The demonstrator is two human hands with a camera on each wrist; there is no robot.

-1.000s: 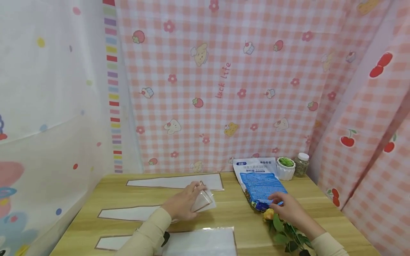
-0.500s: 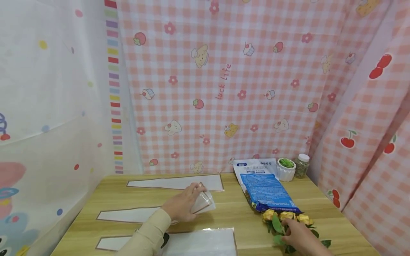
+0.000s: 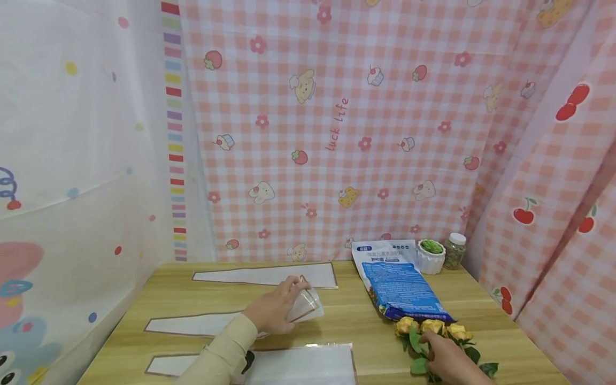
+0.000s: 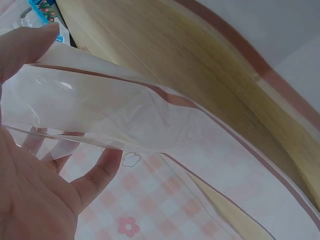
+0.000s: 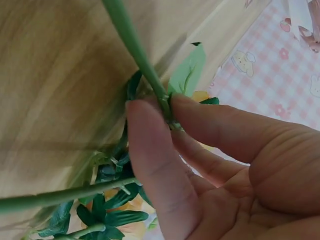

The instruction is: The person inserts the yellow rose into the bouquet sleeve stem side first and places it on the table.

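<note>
In the head view my left hand (image 3: 273,309) grips the raised, curled end of the middle clear sleeve (image 3: 192,323) with brown edges. The left wrist view shows thumb and fingers around that transparent sleeve (image 4: 90,105). My right hand (image 3: 449,357) is at the yellow roses (image 3: 432,326) at the table's right front. Up close, the right thumb and fingers pinch a green stem (image 5: 136,52) beside a leaf (image 5: 188,71); another stem (image 5: 65,196) lies below, outside the pinch.
Two more brown-edged sleeves lie flat, one behind (image 3: 269,274) and one in front (image 3: 308,364). A blue and white bag (image 3: 401,283), a white pot with a green plant (image 3: 431,261) and a lidded jar (image 3: 454,251) stand or lie at the back right.
My right hand has moved from beside the bag's lower edge down to the roses and now pinches a stem. The left hand holds the sleeve's end in nearly the same place.
</note>
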